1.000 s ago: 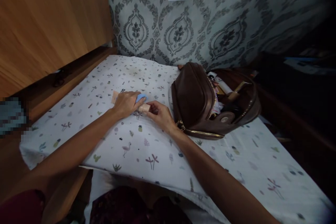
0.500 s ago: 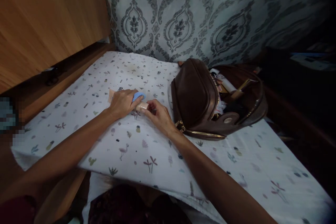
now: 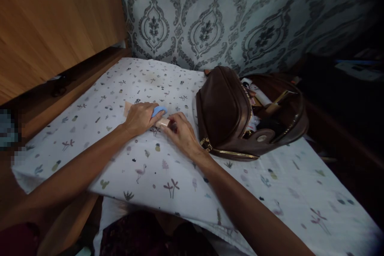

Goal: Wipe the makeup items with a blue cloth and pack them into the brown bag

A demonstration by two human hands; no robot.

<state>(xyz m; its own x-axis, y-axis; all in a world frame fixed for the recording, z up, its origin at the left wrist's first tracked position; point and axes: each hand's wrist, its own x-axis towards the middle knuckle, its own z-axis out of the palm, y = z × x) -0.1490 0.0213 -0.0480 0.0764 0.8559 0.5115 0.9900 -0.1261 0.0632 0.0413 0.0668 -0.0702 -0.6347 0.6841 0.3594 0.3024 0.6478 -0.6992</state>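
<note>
My left hand (image 3: 139, 117) is closed, with a small beige, shiny cylinder (image 3: 162, 123) and a soft-looking blue piece (image 3: 159, 110) at its thumb and fingers. The blue piece may be a sponge or cloth; its kind is not clear. On the other side of that hand a flat peach-coloured end (image 3: 127, 108) sticks out; the hand hides whether it belongs to the cylinder. My right hand (image 3: 182, 133) pinches the cylinder's right end between thumb and bent fingers. Both hands rest low over the white patterned sheet (image 3: 180, 172).
To the right stands a brown leather bag (image 3: 223, 104), unzipped, with a white tube (image 3: 261, 95) and other small items inside. A wooden cabinet (image 3: 60, 20) rises at the left, and the patterned wall (image 3: 207, 28) closes off the back.
The view has shifted very slightly. Both hands keep their grip on the beige cylinder, with hardly any movement.
</note>
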